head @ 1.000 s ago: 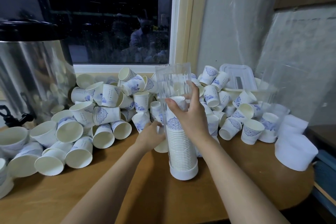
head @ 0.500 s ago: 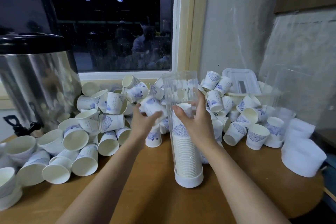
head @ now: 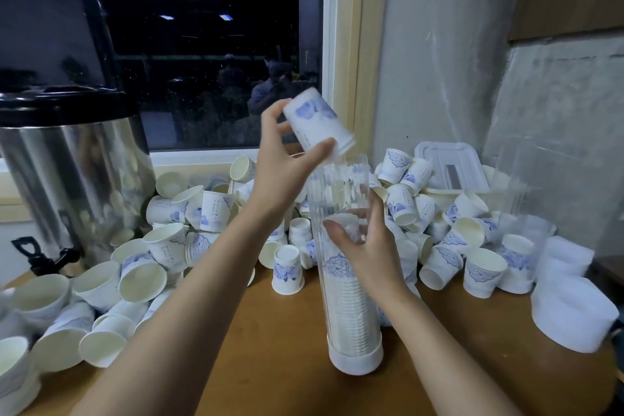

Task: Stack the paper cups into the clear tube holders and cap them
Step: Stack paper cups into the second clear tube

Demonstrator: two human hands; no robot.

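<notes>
Pinching an upside-down, tilted paper cup between thumb and fingers, the left hand holds it just above the open mouth of the clear tube holder. The right hand wraps around the tube's middle. The tube stands upright in a white base cap on the wooden counter, its lower half filled by a nested cup stack. Loose cups are heaped behind it.
</notes>
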